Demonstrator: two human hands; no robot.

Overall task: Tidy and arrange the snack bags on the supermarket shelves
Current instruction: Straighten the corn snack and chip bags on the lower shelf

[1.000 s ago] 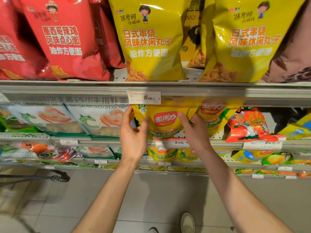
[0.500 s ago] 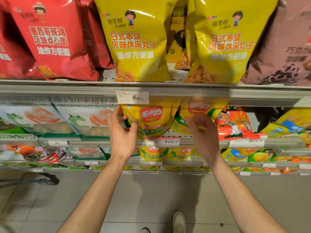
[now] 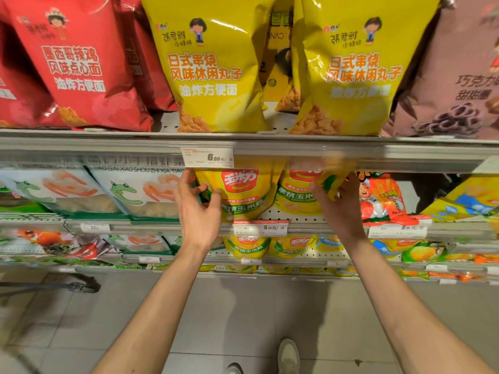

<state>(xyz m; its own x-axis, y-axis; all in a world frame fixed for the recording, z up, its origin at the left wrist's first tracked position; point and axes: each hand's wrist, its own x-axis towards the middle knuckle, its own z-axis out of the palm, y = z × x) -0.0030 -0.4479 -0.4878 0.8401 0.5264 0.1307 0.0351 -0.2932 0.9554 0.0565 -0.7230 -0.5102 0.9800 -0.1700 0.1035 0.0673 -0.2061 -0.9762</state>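
Note:
Two yellow corn snack bags stand side by side on the second shelf [image 3: 310, 225], under the top shelf's rail. My left hand [image 3: 198, 209] grips the left edge of the left corn bag [image 3: 243, 193], thumb on its front. My right hand [image 3: 337, 203] holds the right edge of the right corn bag [image 3: 294, 198], fingers curled over a blurred yellow bag corner. Both bags' tops are hidden behind the top shelf rail [image 3: 324, 155].
Big red bags [image 3: 78, 68], yellow bags [image 3: 213, 66] and a brown bag [image 3: 459, 85] fill the top shelf. White shrimp snack bags [image 3: 135, 190] stand left of my hands, an orange bag [image 3: 380, 198] to the right. Lower shelves hold more bags. A dark trolley handle [image 3: 78, 287] is low left.
My right hand has shifted right from the left corn bag to the right one. My left hand stays at the left bag's edge. The view has drifted a little.

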